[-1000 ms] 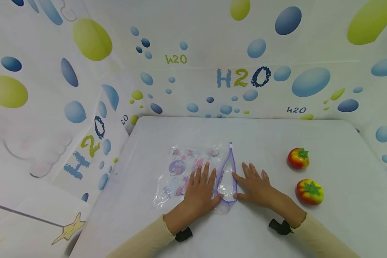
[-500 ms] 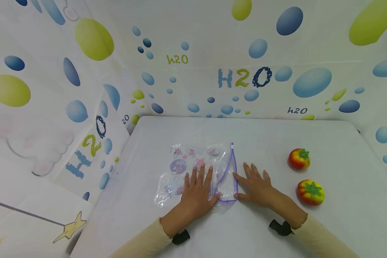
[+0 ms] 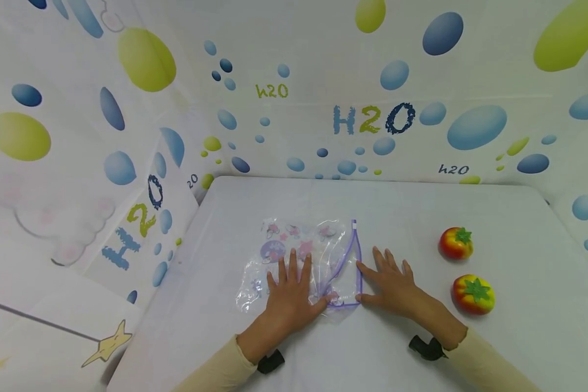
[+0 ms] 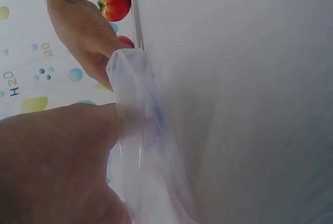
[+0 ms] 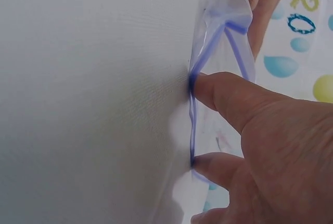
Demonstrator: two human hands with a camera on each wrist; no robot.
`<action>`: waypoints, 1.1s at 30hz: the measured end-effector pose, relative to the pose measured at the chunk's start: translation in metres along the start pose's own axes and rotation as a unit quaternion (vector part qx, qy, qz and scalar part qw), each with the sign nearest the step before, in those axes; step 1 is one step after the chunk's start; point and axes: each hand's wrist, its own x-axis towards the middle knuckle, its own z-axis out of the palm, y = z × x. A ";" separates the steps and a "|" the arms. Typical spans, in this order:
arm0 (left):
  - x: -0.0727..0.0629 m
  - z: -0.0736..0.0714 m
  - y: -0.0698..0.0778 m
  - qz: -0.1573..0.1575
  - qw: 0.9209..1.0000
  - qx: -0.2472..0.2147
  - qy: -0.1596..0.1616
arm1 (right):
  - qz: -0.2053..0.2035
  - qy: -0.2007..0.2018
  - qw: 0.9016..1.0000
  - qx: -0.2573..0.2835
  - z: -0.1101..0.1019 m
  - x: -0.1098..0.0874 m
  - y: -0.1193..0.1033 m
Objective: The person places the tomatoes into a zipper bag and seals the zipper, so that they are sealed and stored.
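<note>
A clear zip bag [image 3: 273,251] with pink and purple prints lies flat on the white table, its purple-edged mouth spread into a triangle at the right. My left hand [image 3: 290,298] rests on the bag with fingers spread, its thumb beside the mouth's left edge. My right hand [image 3: 391,286] presses the mouth's right purple edge [image 3: 360,283] with thumb and forefinger set apart. In the right wrist view, the thumb [image 5: 223,91] and a finger [image 5: 216,166] touch that purple strip. The left wrist view shows the bag's raised clear film [image 4: 130,78] near both hands.
Two red-and-yellow fruits with green leafy tops lie right of my right hand, one farther back [image 3: 455,243] and one nearer [image 3: 473,294]. A white slider [image 3: 354,224] sits at the mouth's far end. Walls printed with coloured bubbles stand behind and left.
My left hand has slid left over the bag, and the left purple edge has come with it, so the mouth is wider near its lower end. The right hand stays in place.
</note>
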 end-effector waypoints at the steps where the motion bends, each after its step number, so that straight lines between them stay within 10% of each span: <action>1: 0.000 0.000 0.000 -0.003 1.000 -0.006 0.001 | 0.001 0.000 1.000 -0.001 0.000 0.000 0.000; 33: -0.002 -0.002 -0.003 -0.015 0.998 -0.054 -0.006 | -0.019 0.020 1.000 -0.005 -0.003 0.001 -0.001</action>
